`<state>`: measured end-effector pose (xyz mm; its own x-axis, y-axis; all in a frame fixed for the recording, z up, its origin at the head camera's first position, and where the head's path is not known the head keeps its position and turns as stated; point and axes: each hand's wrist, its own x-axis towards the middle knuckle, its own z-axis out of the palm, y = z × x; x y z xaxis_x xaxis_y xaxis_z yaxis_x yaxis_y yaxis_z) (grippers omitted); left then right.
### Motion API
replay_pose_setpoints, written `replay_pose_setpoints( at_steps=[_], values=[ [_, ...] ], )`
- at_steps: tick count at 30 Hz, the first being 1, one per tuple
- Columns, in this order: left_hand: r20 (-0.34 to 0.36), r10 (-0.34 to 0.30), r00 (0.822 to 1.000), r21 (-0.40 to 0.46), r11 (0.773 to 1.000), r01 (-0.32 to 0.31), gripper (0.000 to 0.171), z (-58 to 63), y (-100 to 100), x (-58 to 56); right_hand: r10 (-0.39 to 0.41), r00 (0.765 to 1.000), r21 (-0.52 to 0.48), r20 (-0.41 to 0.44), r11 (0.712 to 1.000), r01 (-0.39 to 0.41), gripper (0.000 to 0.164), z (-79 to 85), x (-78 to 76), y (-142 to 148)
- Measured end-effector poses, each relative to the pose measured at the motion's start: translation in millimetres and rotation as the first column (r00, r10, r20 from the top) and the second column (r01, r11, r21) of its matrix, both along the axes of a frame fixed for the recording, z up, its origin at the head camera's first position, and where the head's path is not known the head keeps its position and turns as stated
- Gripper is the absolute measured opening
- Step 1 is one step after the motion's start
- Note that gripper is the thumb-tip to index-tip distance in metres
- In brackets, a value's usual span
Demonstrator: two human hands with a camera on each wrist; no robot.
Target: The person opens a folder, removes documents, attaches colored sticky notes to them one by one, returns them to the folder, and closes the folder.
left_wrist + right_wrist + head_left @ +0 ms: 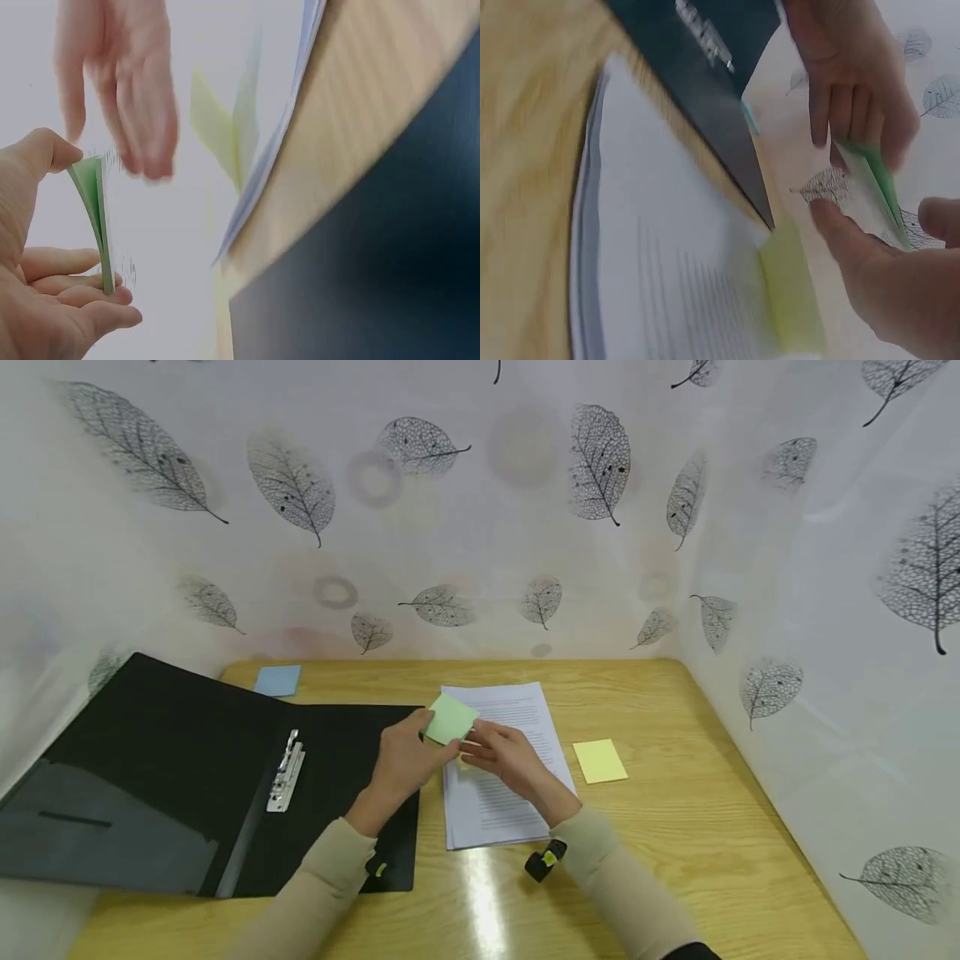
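Note:
My left hand [405,756] holds a small pad of light green sticky notes [452,718] by its edges, between thumb and fingertips, above a stack of printed sheets [510,810]. In the left wrist view the green pad [94,214] appears edge-on, its leaves slightly spread. Beside the pad's edge is my right hand [513,760], its fingers extended and loose. Those fingers look blurred in the left wrist view, with no sheet visibly pinched. On the printed stack sits a yellow sticky note [787,292], partly hidden by my right hand in the head view.
An open black folder [352,727] with a metal clip [287,777] lies to the left. Behind it is a blue sticky pad [277,681]. A yellow sticky pad [600,761] lies right of the papers on the wooden table [675,827]. Leaf-patterned sheeting [480,543] surrounds the table.

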<state>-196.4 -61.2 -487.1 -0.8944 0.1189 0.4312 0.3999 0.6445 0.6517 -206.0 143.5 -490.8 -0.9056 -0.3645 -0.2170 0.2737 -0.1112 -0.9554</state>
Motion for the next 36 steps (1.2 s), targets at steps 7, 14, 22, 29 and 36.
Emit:
replay_pose_setpoints(
  at_steps=[7, 14, 22, 29, 36],
  values=[
    [-0.068, -0.007, 0.998, -0.183, 0.983, -0.006, 0.079, -6.5, 16, 18.5, -0.066, 0.988, -0.126, 0.143, 0.988, 0.084, 0.050, -2.0, 3.2, -11],
    [0.065, -0.161, 0.985, -0.391, 0.904, 0.174, 0.097, 2.5, -7, 14.8, 0.048, 0.992, -0.032, 0.118, 0.998, -0.044, 0.048, 4.5, 2.9, 7],
    [0.140, -0.265, 0.954, -0.436, 0.849, 0.300, 0.086, 11.9, -24, 9.3, 0.170, 0.979, -0.024, 0.108, 0.985, -0.168, 0.048, 5.0, 4.8, 17],
    [0.153, -0.300, 0.942, -0.430, 0.838, 0.337, 0.085, 10.1, -24, 11.4, 0.203, 0.973, -0.037, 0.113, 0.979, -0.200, 0.047, 0.4, 8.9, 18],
    [0.170, -0.316, 0.933, -0.366, 0.859, 0.358, 0.071, 12.9, -22, 13.7, 0.237, 0.965, -0.038, 0.108, 0.971, -0.234, 0.049, -1.7, 9.6, 20]
  ],
)
